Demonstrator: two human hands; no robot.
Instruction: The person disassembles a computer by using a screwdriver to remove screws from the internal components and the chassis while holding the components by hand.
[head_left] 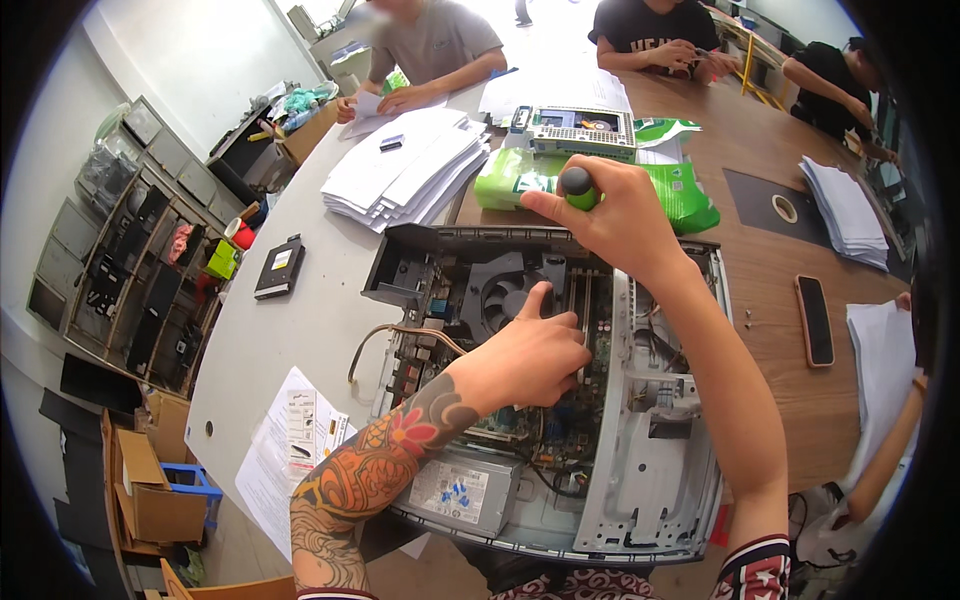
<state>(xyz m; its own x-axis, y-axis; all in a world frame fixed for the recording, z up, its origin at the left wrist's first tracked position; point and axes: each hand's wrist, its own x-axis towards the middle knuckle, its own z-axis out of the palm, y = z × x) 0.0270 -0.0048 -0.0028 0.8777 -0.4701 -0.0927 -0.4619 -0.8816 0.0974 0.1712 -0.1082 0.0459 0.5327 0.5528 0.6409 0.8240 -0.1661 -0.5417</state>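
Observation:
An opened desktop computer case lies flat in front of me, its board and parts exposed. My right hand is closed around a screwdriver with a black and green handle, held above the case's far side; the hand hides its shaft and tip. Over the middle of the board reaches my left hand, one finger stretched toward the black cooling fan and the others bent loosely, with nothing seen in them. Whether that finger touches the fan housing I cannot tell. A silver power supply sits in the near left corner.
Beyond the case lie green packets and a metal drive cage. A paper stack and a black drive are to the left. Small screws and a phone lie right. Other people sit around the table.

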